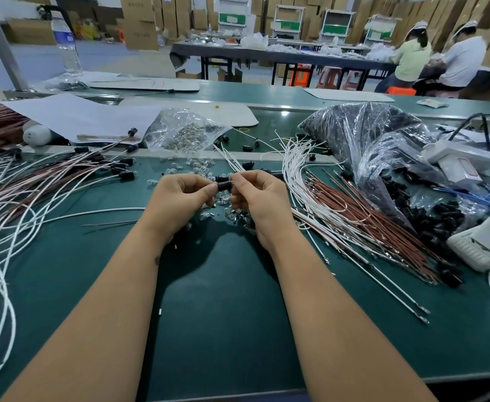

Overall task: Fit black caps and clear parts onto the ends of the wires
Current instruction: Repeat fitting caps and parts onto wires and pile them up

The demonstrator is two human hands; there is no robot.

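Both hands pinch one black cap point(224, 186): your left hand point(181, 198) steadies it, your right hand point(257, 195) feeds white wires point(228, 159). Misaligned, they could buckle; slip, and it drops among loose clear bulbs point(200, 163) on the counter point(223, 285).

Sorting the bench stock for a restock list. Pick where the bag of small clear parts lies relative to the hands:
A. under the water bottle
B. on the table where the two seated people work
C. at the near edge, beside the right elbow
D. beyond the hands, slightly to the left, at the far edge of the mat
D: the bag of clear parts lies past the left hand and right hand, which pinch a black cap.
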